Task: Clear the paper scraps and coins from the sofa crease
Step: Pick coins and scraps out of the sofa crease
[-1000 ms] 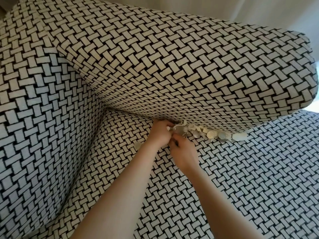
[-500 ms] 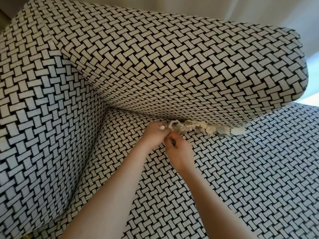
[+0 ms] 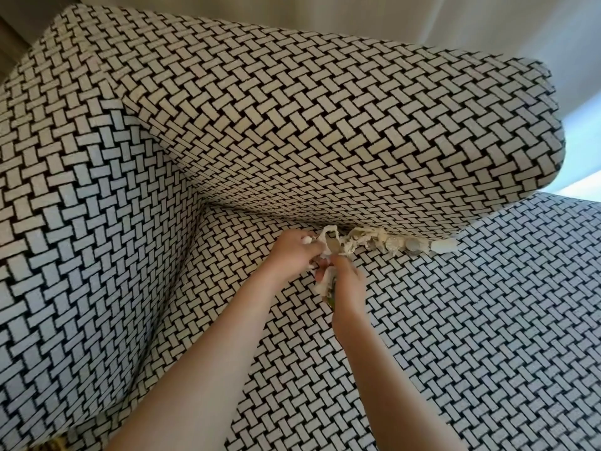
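The sofa arm (image 3: 65, 222) fills the left side, covered in a black-and-white basket-weave. The back cushion (image 3: 325, 125) leans out over the seat (image 3: 471, 320), and the crease (image 3: 253, 219) runs between them. Both bare forearms reach up from the bottom edge to the middle of the crease.

The left hand (image 3: 294, 252) is curled and pinches the near end of a twisted string of scraps (image 3: 328, 237), which leads up and to the right into the crease. Just below and touching it, the right hand (image 3: 346, 284) has its fingers closed round a crumpled wad (image 3: 326, 287) of white paper with a little green print.

Right of the hands, more scraps and several coins (image 3: 392, 245) sit side by side, wedged in the crease under the back cushion. A pale scrap (image 3: 444, 246) lies at the right end of the row. A light curtain (image 3: 422, 17) hangs behind the sofa.
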`<state>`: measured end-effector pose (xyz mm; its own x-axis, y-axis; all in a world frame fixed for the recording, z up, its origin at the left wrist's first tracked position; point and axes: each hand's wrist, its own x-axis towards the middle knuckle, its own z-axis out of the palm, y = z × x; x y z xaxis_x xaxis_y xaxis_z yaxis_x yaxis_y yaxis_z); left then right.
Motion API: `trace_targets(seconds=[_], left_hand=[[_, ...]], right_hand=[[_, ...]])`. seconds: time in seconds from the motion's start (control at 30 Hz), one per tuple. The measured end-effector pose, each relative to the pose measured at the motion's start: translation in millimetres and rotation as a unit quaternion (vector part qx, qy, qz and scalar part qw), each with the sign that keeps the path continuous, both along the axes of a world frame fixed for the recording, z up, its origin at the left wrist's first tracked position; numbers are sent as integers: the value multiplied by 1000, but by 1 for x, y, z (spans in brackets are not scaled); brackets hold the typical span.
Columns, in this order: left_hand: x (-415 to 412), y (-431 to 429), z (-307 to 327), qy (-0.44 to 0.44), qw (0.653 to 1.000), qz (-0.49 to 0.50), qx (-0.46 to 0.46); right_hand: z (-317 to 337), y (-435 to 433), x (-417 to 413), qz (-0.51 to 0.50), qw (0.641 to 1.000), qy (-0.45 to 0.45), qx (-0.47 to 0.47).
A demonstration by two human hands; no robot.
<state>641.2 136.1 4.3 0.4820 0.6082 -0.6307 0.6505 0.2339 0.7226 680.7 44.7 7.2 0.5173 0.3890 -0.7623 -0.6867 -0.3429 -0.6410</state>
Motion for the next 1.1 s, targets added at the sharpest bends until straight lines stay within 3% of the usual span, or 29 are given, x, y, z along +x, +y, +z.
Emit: trace_targets(seconds=[0.13,0.23,0.5,0.63,0.9,1.1], left_hand=[[0,-4,3,-6,1000,19,-23],[1,-8,4,-2,999,1,-36],[3,-19,4,-32,996,29,-80],[-10,-18,7,-70,985,51,-150],[-14,-26,10,-74,970,147,-178],[-16,-29,12,-123,943,218,-222]], right_hand=[[1,2,4,-52,992,115,-20],[4,5,14,-69,987,145,-6],[-5,10,25,-45,997,2,-67],[-7,12,13,-5,993,-90,-70],[-3,10,-6,69,980,-173,-68],[3,4,-14,132,964,-230,-29]])
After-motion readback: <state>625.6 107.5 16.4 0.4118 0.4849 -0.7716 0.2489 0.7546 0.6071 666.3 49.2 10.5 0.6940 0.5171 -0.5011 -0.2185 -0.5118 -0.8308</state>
